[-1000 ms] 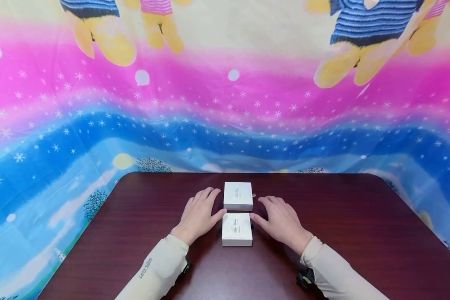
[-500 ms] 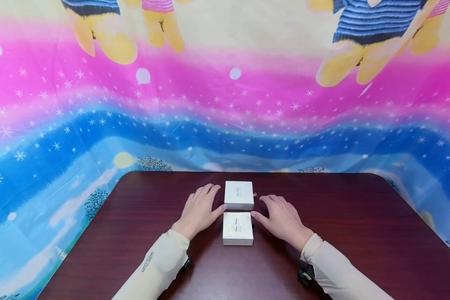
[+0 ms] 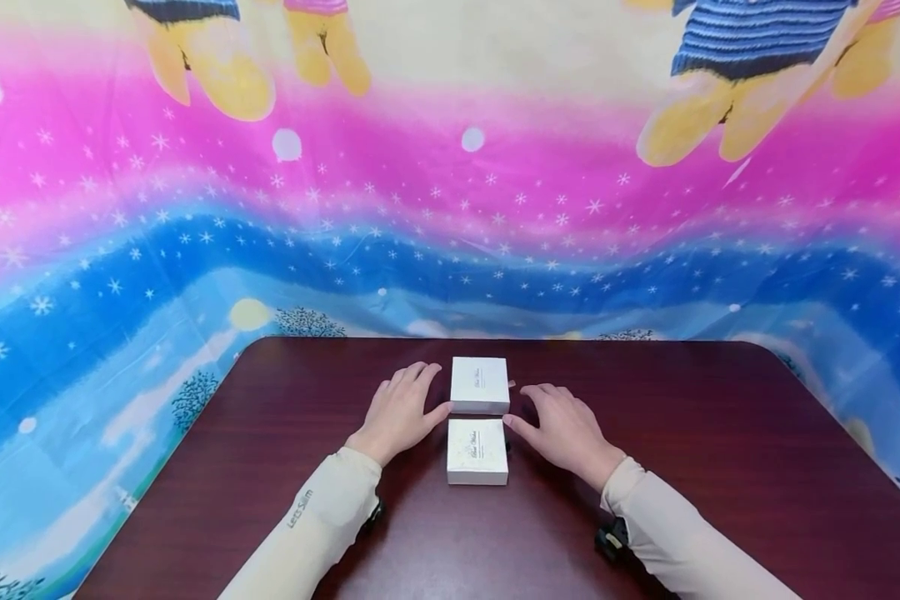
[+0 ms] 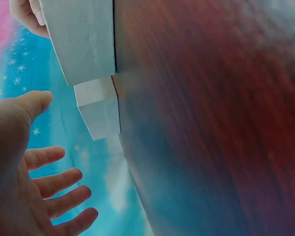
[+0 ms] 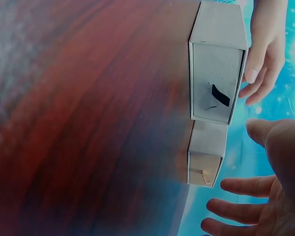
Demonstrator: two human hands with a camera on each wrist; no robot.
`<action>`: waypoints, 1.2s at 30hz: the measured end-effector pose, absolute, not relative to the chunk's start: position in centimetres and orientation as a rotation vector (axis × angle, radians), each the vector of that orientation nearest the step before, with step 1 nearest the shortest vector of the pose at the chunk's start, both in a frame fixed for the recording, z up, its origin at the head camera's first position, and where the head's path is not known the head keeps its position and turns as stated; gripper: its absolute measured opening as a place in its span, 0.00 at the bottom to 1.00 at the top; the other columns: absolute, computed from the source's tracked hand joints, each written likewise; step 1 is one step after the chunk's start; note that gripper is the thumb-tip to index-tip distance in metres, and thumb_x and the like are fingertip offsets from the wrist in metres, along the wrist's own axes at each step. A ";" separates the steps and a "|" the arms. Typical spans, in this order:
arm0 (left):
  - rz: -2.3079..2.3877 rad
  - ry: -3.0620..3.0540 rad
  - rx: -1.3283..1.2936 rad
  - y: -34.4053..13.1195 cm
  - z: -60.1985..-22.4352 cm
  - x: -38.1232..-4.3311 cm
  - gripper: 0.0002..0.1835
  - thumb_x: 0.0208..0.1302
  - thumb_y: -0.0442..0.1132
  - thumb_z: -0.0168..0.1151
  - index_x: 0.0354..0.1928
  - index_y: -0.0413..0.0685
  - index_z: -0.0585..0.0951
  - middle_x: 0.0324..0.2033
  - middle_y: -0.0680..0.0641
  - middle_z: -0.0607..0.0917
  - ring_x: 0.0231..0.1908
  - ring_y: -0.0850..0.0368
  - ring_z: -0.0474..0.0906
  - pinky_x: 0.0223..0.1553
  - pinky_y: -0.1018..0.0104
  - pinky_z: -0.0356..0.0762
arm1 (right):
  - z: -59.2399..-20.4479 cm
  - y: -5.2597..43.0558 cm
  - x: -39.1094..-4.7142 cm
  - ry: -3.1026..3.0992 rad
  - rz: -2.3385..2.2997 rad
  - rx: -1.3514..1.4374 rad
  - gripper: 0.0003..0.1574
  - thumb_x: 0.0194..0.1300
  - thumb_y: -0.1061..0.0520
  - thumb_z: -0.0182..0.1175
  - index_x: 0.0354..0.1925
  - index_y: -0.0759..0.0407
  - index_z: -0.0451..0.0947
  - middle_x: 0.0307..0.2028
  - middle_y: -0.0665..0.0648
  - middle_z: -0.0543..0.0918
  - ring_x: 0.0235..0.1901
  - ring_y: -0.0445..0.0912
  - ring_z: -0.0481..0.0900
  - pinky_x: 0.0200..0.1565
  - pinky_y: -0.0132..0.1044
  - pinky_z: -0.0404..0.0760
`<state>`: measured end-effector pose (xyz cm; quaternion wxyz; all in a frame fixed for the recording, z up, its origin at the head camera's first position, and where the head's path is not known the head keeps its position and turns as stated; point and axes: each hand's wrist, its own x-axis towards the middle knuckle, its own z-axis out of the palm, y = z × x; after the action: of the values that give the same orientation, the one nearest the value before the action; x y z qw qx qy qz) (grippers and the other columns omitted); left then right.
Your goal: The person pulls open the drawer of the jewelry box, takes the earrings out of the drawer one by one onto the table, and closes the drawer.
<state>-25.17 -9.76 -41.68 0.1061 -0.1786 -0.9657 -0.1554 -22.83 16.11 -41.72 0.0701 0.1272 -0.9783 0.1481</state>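
Two white boxes with printed lettering lie one behind the other on the dark red-brown table. The near box [image 3: 477,452] has a black ribbon tab on its right side, seen in the right wrist view; the far box [image 3: 480,383] has a light brown tab. My left hand [image 3: 401,414] is beside their left sides, fingers spread and thumb tip by the gap between the boxes. On the right, my right hand [image 3: 566,431] mirrors it, thumb close to the near box's far corner. Both wrist views show the palms facing the boxes with nothing held.
The table [image 3: 270,492] has rounded far corners. Behind it hangs a printed curtain [image 3: 420,192] in pink and blue with snowflakes. Light sleeves cover both forearms, and a dark device [image 3: 611,539] is strapped at the right wrist.
Boxes, hands and table edge sit slightly higher in the head view, along with the curtain print. The hands keep the same pose beside the boxes.
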 end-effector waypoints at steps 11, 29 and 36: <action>-0.471 -2.885 -0.534 -9.5 -41.2 -25.8 0.38 0.68 0.59 0.62 0.74 0.51 0.67 0.71 0.42 0.72 0.70 0.43 0.69 0.64 0.42 0.70 | -41.5 16.3 -23.3 -2.934 0.440 0.397 0.39 0.67 0.35 0.62 0.62 0.62 0.78 0.56 0.64 0.84 0.54 0.58 0.82 0.50 0.56 0.81; -0.519 -2.959 -0.521 -8.7 -40.9 -27.0 0.41 0.68 0.61 0.61 0.77 0.52 0.62 0.72 0.41 0.69 0.71 0.42 0.68 0.67 0.43 0.67 | -41.3 16.6 -24.2 -2.951 0.444 0.371 0.39 0.67 0.35 0.62 0.62 0.62 0.77 0.55 0.63 0.84 0.53 0.56 0.83 0.50 0.55 0.82; -0.498 -2.989 -0.531 -8.4 -41.1 -27.6 0.44 0.66 0.63 0.62 0.77 0.55 0.60 0.72 0.43 0.69 0.70 0.42 0.69 0.67 0.44 0.67 | -41.4 16.6 -24.3 -2.946 0.451 0.377 0.38 0.67 0.35 0.62 0.61 0.62 0.78 0.53 0.63 0.85 0.50 0.55 0.84 0.47 0.53 0.83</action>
<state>-27.61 -8.44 -41.07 0.0327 -0.1724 -0.9711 -0.1618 -24.34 16.56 -41.37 0.0689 0.1252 -0.9783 0.1499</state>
